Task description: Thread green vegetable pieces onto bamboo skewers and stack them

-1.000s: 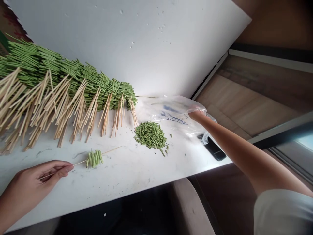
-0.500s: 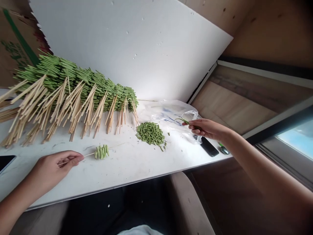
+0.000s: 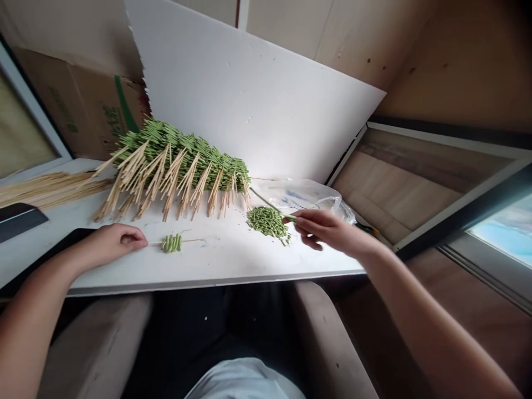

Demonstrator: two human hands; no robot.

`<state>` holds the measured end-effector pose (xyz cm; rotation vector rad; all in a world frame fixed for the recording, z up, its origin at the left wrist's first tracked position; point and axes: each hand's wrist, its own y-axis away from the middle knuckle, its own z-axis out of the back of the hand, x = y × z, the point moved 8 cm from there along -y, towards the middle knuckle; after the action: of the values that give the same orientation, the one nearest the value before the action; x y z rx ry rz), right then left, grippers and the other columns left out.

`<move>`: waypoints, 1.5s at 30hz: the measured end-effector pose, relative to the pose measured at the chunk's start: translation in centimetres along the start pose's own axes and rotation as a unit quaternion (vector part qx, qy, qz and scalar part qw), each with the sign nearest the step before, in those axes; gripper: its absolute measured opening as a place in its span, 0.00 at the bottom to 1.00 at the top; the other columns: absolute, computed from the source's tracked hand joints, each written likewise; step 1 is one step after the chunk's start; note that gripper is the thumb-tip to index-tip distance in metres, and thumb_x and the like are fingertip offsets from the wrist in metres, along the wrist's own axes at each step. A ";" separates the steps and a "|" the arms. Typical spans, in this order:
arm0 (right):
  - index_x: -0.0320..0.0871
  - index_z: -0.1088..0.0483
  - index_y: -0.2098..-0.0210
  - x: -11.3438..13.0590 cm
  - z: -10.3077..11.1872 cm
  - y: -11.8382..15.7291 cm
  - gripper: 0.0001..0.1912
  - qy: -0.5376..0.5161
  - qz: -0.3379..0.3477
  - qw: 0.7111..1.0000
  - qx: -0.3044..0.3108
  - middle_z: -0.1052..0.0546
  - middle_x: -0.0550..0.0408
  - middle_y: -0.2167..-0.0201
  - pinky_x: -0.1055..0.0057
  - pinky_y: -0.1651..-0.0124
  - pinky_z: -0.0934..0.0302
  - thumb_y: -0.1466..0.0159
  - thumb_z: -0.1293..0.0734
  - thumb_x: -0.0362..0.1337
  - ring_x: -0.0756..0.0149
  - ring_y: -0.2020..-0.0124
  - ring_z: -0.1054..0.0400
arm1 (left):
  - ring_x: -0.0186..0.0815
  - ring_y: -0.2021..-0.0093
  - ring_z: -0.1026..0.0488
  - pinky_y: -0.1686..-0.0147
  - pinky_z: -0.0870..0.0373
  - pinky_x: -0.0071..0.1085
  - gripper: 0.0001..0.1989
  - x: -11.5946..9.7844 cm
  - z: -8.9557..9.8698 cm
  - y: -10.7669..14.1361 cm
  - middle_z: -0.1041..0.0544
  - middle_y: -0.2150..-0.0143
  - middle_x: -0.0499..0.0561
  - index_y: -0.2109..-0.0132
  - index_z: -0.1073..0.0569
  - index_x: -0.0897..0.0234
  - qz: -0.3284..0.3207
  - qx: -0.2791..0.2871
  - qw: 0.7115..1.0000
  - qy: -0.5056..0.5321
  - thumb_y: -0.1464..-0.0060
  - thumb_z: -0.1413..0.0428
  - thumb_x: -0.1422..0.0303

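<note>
My left hand (image 3: 118, 241) is closed, pinching one end of a thin wooden skewer (image 3: 193, 240). A short row of cut green bean pieces (image 3: 172, 243) is threaded across that skewer, just above or on the tabletop. Between the fingers of my right hand (image 3: 320, 224) is a long green bean (image 3: 266, 200), slanting up and to the left over a pile of cut bean pieces (image 3: 268, 223). Behind both hands lies a large stack of filled bean skewers (image 3: 187, 147), their bare stick ends (image 3: 187, 185) pointing toward me.
Loose bare skewers (image 3: 54, 185) lie at the far left, beside a dark object (image 3: 20, 221). A clear plastic bag (image 3: 310, 194) rests behind the pile at the right. A white board (image 3: 249, 100) stands along the back, with a cardboard box (image 3: 89, 111) left of it.
My right hand has come left from beside the plastic bag, and the long bean now reaches over the pile. My left hand still holds the skewer. The view has turned left.
</note>
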<state>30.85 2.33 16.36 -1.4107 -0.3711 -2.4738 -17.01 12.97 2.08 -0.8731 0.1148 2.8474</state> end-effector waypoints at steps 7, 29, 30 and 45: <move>0.42 0.22 0.50 -4.1 -10.9 -6.2 0.15 0.226 0.105 0.965 -0.076 0.19 0.50 0.64 0.68 0.61 0.34 0.25 0.41 0.34 0.63 0.66 0.27 | 0.44 0.56 0.20 0.53 0.29 0.32 0.17 -0.7 0.4 1.6 0.14 0.58 0.54 0.62 0.17 0.64 0.008 0.046 0.998 -0.035 0.50 0.40 0.56; 0.50 0.19 0.48 -4.3 -12.6 -6.1 0.15 0.117 0.234 0.929 -0.260 0.20 0.47 0.58 0.61 0.56 0.27 0.26 0.33 0.46 0.55 0.58 0.24 | 0.43 0.57 0.23 0.54 0.27 0.37 0.19 -14.3 -1.6 4.0 0.17 0.54 0.58 0.51 0.17 0.64 -0.185 -0.120 0.973 0.070 0.35 0.40 0.53; 0.50 0.18 0.50 -4.0 -12.7 -5.9 0.13 0.093 0.238 0.931 -0.262 0.19 0.47 0.58 0.60 0.55 0.27 0.27 0.32 0.47 0.55 0.57 0.24 | 0.43 0.55 0.22 0.54 0.26 0.36 0.20 -16.0 -2.5 4.3 0.17 0.52 0.58 0.49 0.17 0.64 -0.204 -0.114 0.968 0.091 0.36 0.39 0.52; 0.49 0.18 0.58 -3.2 -12.8 -3.9 0.08 0.033 0.303 0.903 -0.303 0.15 0.51 0.62 0.61 0.60 0.28 0.32 0.25 0.45 0.58 0.61 0.24 | 0.43 0.57 0.18 0.52 0.24 0.37 0.06 -20.2 -6.6 4.2 0.14 0.58 0.55 0.59 0.14 0.61 -0.288 -0.109 0.932 0.192 0.40 0.32 0.65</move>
<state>20.87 1.89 6.93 -1.3459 0.8077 -2.1523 2.37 5.46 8.11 -1.2544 -0.3616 2.1461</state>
